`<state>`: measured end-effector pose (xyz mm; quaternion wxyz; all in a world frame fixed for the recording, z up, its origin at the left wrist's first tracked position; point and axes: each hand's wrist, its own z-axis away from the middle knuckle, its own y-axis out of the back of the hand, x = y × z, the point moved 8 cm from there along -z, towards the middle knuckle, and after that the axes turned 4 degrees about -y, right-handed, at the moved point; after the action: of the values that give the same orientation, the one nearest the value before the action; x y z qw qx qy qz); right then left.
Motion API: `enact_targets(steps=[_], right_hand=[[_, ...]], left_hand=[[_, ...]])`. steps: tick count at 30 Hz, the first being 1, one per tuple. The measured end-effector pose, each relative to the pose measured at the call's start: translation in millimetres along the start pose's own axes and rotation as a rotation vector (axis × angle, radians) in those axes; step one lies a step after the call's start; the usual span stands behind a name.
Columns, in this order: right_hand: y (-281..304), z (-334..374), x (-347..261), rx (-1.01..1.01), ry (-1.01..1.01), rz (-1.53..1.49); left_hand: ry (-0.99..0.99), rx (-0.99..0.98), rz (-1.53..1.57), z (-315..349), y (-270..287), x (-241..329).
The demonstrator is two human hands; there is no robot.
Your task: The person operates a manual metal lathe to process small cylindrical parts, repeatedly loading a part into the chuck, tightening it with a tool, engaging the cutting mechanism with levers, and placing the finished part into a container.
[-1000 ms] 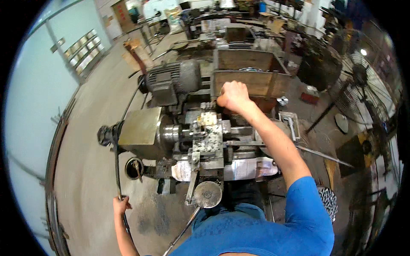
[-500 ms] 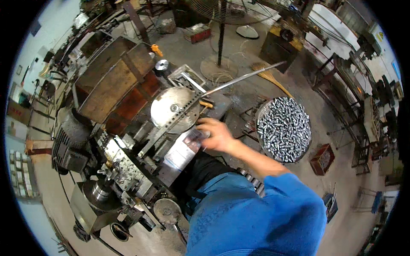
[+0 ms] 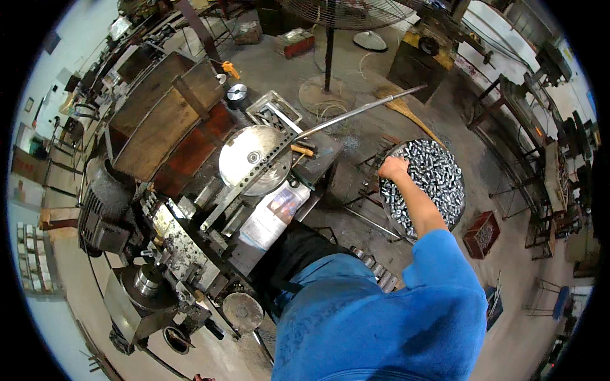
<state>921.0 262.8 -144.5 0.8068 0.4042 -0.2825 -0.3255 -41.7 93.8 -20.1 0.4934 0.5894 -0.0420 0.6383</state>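
My right hand [image 3: 394, 168] is at the left rim of a big round tray [image 3: 383, 202] heaped with short shiny metal cylinders [image 3: 432, 184]. Its fingers are curled together, and what they hold, if anything, is hidden. Only a small dark reddish patch shows at the lower edge, left of my body; it may be the tips of my left hand [image 3: 203, 378], but its fingers cannot be read. On the machine in front of me lie a printed paper packet [image 3: 270, 219] and a large metal disc [image 3: 244, 159], crossed by a perforated bar [image 3: 254, 174].
A long metal rod [image 3: 362, 117] reaches from the bar toward the right. Beyond it are a broom [image 3: 413, 120] and a standing fan [image 3: 328, 57]. A red box [image 3: 481, 235] sits on the floor right of the tray. At left stand a motor [image 3: 105, 209] and a spindle [image 3: 147, 279].
My right hand has moved from the paper packet on the machine rightward to the tray of metal cylinders. The packet now lies uncovered.
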Motion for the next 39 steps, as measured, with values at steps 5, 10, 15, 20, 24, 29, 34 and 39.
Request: enact_targets(steps=[5,10,15,20,24,29,34,39], right_hand=[[-2,-2,-4,0.037,0.097,-0.002],[-3,-6,0,0.106,0.079,-0.040],[-6,-16,-2,0.137,0.104,-0.131],[-8,-7,-6,0.037,0.092,-0.091],[-1,2,-3,0.046,0.018,-0.139],[4,8,-5,0.064,0.040,-0.128],[2,6,-3,0.095,0.080,-0.167],[-2,-3,-2,-0.015,-0.040,-0.203]], left_hand=[[-0.006,0.002,0.012,1,11,-9],[-0.011,0.021,0.048,3,21,-18],[0.008,0.036,0.075,7,23,-27],[0.016,0.044,0.090,8,24,-25],[0.011,0.051,0.099,5,26,-21],[-0.001,0.044,0.116,-3,27,-21],[-0.020,0.033,0.147,-7,32,-23],[0.028,0.096,0.095,22,22,6]])
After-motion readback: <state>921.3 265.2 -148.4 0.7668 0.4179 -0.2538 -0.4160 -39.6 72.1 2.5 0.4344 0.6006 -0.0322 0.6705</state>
